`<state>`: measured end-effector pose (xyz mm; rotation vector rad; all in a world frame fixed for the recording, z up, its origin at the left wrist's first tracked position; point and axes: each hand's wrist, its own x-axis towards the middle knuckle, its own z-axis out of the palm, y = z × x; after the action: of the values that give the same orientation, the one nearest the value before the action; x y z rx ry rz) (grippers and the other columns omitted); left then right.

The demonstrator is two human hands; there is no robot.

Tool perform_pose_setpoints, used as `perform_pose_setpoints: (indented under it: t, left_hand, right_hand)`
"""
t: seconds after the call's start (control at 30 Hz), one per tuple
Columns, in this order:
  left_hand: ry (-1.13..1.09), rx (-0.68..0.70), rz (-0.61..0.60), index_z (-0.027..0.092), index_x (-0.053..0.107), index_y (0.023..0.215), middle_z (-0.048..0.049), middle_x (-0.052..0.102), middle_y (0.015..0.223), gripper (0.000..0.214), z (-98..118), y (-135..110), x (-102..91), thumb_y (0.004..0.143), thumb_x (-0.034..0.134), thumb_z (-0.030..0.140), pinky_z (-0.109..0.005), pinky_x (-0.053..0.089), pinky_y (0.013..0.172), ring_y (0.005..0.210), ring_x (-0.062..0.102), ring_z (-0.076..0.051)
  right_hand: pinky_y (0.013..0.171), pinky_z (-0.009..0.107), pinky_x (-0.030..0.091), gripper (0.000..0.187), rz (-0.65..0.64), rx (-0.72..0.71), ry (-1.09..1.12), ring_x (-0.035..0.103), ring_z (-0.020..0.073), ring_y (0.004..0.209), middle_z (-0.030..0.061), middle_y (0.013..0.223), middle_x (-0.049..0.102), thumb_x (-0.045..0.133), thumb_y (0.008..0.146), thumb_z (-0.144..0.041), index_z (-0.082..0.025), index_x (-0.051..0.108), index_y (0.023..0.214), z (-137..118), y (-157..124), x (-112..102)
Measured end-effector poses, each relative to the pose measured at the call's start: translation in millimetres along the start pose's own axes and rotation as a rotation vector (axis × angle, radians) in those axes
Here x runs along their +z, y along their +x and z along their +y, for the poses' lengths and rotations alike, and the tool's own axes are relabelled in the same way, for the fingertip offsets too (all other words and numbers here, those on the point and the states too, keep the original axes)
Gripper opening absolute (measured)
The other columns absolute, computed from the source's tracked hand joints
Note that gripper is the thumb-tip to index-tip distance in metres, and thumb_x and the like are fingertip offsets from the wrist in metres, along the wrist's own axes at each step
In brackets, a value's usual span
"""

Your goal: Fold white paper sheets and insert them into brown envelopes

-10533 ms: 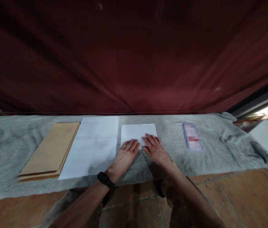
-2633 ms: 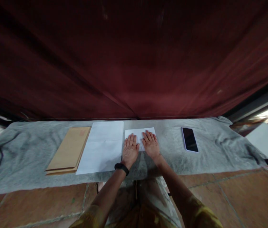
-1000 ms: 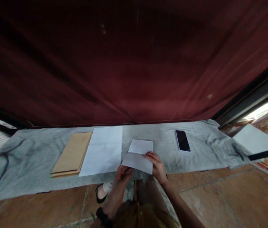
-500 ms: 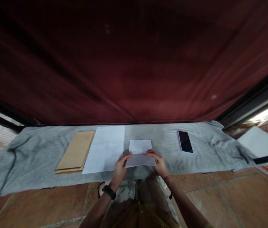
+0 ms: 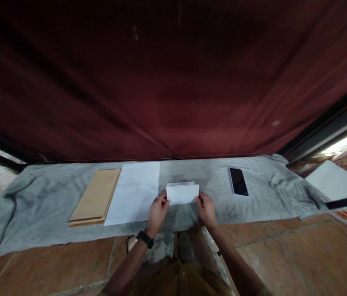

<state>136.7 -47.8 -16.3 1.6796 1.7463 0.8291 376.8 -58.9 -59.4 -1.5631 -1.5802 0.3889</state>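
A small white sheet of paper (image 5: 182, 194) lies in front of me, its near part folded up over the far part, with a thin strip of the far edge showing behind. My left hand (image 5: 158, 209) pinches its left near corner between thumb and fingers. On the opposite side, my right hand (image 5: 205, 207) grips the right near corner the same way. Left of my left hand lie larger white sheets (image 5: 134, 193) with a crease across them. Beyond those rests a small stack of brown envelopes (image 5: 96, 195).
A grey cloth (image 5: 216, 213) covers the long narrow surface. To the right lies a smartphone (image 5: 239, 182) with a pale purple edge. A dark red curtain (image 5: 173, 102) hangs behind. Tiled floor (image 5: 284, 246) shows in front, and a white panel (image 5: 335, 181) stands at far right.
The near flap of the small sheet has been brought up and away from me, over its far part. Both hands moved with it, from the flap's sides to its near corners.
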Motion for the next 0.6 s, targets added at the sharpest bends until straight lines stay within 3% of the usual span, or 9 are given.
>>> perform_pose_setpoints:
  t: [0.27,0.6]
  left_hand:
    - [0.179,-0.131,-0.018,0.015,0.051,0.139,-0.0053,0.073,0.093,0.049,20,8,3.9,0.091,0.059,0.021,-0.027,0.048,0.078,0.086,0.068,-0.018]
    - [0.302,-0.158,-0.037,0.017,0.052,0.138,-0.0070,0.073,0.094,0.047,28,12,4.3,0.092,0.058,0.024,-0.028,0.047,0.074,0.087,0.068,-0.021]
  right_hand:
    - [0.096,0.047,0.041,0.043,0.033,0.001,-0.252,0.061,0.0274,0.100,0.0118,0.107,0.070,0.038,0.100,-0.034,-0.016,0.052,0.137,-9,-2,9]
    - [0.091,0.044,0.039,0.048,0.023,-0.059,-0.405,0.054,0.0281,0.097,0.0115,0.102,0.064,0.038,0.100,-0.026,-0.019,0.045,0.147,-14,-4,8]
